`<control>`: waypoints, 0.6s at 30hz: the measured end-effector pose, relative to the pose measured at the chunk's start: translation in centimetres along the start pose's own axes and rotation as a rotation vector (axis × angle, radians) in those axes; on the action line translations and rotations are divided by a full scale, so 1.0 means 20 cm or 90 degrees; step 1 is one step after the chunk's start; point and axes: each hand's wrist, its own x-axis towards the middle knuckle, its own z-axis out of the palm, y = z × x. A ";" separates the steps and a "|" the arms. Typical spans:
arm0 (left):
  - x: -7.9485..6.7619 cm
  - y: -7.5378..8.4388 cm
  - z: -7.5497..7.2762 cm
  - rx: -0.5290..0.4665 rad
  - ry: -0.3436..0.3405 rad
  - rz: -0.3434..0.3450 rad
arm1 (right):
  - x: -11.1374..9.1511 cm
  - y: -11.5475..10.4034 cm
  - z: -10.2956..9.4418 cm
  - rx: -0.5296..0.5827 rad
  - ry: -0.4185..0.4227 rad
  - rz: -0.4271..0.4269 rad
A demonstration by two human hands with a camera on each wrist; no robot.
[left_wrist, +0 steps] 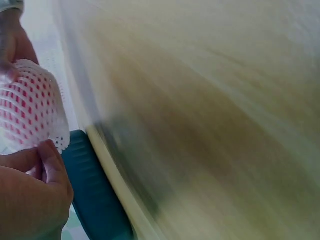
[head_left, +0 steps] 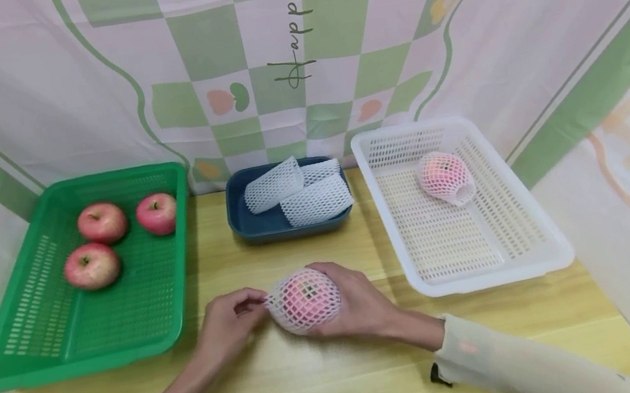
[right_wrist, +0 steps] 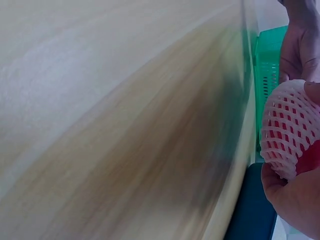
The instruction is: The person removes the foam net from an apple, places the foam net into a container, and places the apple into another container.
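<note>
An apple (head_left: 311, 300) in a white foam net sleeve (head_left: 283, 310) is held over the middle of the table. My right hand (head_left: 358, 302) grips it from the right, fingers and thumb curled round its side. On the other side my left hand (head_left: 230, 324) pinches the edge of the net between thumb and fingertips. The left wrist view shows that pinch on the rim of the net (left_wrist: 35, 107). From the right wrist view, some bare red apple skin (right_wrist: 309, 157) shows beside the net, near the right hand (right_wrist: 295, 200).
Three bare apples sit in a green basket (head_left: 127, 326) at left. A dark blue tray (head_left: 292, 232) at the back holds several foam net sleeves (head_left: 315, 200). At right, a white basket (head_left: 450, 244) contains one netted apple (head_left: 445, 175). A patterned cloth (head_left: 291, 37) hangs behind.
</note>
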 end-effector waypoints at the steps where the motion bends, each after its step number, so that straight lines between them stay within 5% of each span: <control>1: 0.00 0.00 0.00 -0.011 -0.004 -0.001 | 0.00 0.00 0.00 0.002 -0.002 -0.005; 9: -0.02 0.00 0.01 -0.119 -0.073 0.004 | -0.02 -0.02 -0.01 -0.021 -0.007 -0.024; 18: -0.02 0.00 0.04 -0.136 -0.164 0.046 | -0.01 -0.04 -0.02 -0.015 -0.016 -0.035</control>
